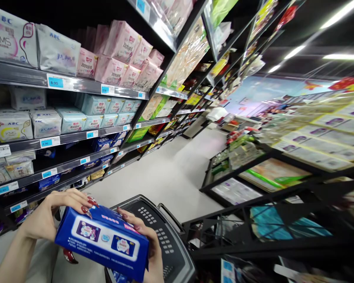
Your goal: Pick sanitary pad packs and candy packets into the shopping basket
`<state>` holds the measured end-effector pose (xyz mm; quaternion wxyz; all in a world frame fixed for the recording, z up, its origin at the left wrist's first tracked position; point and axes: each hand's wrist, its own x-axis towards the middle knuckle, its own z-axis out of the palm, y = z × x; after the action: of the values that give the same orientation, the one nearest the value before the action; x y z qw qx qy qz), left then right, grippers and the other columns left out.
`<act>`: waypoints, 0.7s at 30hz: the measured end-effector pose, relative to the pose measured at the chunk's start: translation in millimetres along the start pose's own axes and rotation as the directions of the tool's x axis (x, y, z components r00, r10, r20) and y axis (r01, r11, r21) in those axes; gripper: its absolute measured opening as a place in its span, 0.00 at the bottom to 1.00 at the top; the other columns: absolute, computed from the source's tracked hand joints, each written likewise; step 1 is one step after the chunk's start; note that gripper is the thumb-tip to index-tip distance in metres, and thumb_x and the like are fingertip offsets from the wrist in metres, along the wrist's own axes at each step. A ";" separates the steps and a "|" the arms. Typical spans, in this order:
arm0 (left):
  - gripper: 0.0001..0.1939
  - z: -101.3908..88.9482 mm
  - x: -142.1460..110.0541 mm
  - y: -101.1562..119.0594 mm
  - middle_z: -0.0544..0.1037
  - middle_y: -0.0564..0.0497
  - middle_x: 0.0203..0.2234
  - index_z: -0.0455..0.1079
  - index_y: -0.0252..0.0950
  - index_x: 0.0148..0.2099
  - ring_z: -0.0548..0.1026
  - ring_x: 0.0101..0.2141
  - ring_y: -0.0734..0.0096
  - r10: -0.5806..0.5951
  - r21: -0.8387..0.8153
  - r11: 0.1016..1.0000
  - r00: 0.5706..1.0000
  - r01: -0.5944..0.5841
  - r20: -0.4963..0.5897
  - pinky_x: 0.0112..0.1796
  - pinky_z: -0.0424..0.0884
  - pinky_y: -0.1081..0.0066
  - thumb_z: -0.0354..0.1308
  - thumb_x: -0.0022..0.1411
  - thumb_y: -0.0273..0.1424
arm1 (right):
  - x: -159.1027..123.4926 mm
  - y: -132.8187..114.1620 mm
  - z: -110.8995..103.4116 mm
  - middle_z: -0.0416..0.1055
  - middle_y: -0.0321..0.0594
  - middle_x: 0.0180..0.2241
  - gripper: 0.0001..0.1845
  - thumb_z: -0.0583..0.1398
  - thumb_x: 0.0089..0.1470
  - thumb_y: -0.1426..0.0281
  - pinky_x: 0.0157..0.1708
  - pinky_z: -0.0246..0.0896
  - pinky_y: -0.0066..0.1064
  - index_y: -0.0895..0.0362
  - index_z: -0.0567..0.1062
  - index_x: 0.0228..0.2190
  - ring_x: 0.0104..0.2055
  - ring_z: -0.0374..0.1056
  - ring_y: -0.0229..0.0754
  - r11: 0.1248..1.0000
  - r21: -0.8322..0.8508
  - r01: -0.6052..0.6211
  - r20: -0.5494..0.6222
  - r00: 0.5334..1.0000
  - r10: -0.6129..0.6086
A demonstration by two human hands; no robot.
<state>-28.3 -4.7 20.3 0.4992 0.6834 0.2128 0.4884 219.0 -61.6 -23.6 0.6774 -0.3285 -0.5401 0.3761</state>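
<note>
A dark blue pack (102, 241) with a white printed panel is held between my two hands, tilted, near the bottom of the view. My left hand (63, 200) grips its left end, fingers over the top edge and a red-nailed digit showing below. Around the right end wraps my right hand (153, 243), fingertips on the top face. Behind and beneath the pack is a black shopping basket (153, 216). Another blue package (120, 277) shows in part inside the basket.
Shelves on the left hold white ABC packs (11, 37), pink packs (122, 41), light blue packs (96, 105) and several blue packs (102, 144). A pale floor aisle (171, 169) runs ahead. Racks of boxed goods (327, 135) line the right, partly blurred.
</note>
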 end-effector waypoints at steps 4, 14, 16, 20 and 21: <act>0.17 0.0 3.5 5.0 0.85 0.44 0.38 0.82 0.45 0.39 0.79 0.46 0.45 -0.017 -0.018 1.000 1.000 0.016 -0.008 0.52 0.69 0.48 0.73 0.45 0.24 | -0.1 3.4 -0.1 0.78 0.39 0.43 0.18 0.72 0.45 0.60 0.54 0.62 0.55 0.40 0.78 0.40 0.53 0.70 0.58 1.000 0.004 0.006 0.008 1.000 -0.006; 0.36 1.9 5.6 -6.1 0.76 0.44 0.55 0.69 0.45 0.59 0.76 0.50 0.46 -0.447 -0.188 0.887 0.887 0.422 -0.116 0.48 0.73 0.62 0.69 0.49 0.50 | 4.5 -6.0 18.4 0.72 0.46 0.55 0.40 0.74 0.36 0.52 0.53 0.65 0.47 0.50 0.74 0.51 0.56 0.67 0.61 0.904 0.163 -0.394 -0.182 0.889 0.420; 0.33 4.4 6.7 -11.5 0.72 0.43 0.59 0.66 0.45 0.62 0.72 0.55 0.45 -0.499 -0.178 0.863 0.853 0.472 -0.155 0.51 0.70 0.61 0.62 0.57 0.51 | 9.6 -2.0 21.9 0.73 0.45 0.53 0.40 0.72 0.41 0.53 0.51 0.68 0.44 0.51 0.71 0.55 0.55 0.69 0.59 0.880 0.170 -0.444 -0.187 0.862 0.471; 0.39 4.3 4.6 -18.7 0.60 0.45 0.67 0.57 0.46 0.68 0.62 0.63 0.45 -0.474 -0.202 0.872 0.871 0.445 -0.127 0.58 0.64 0.60 0.63 0.58 0.48 | 15.8 12.2 21.7 0.74 0.42 0.52 0.39 0.68 0.48 0.53 0.42 0.73 0.39 0.52 0.67 0.58 0.50 0.72 0.55 0.818 0.227 -0.528 -0.251 0.780 0.574; 0.45 2.9 3.3 -19.3 0.59 0.45 0.68 0.54 0.47 0.70 0.61 0.63 0.44 -0.462 -0.225 0.871 0.884 0.437 -0.071 0.58 0.64 0.60 0.66 0.55 0.47 | 16.1 15.6 20.3 0.74 0.42 0.52 0.37 0.67 0.49 0.53 0.41 0.73 0.39 0.53 0.68 0.58 0.49 0.73 0.55 0.812 0.239 -0.533 -0.259 0.771 0.582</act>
<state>-20.6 4.5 4.5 0.6520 0.5295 0.3454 0.4186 198.8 -39.1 -25.0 0.6363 -0.4781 -0.2704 0.5417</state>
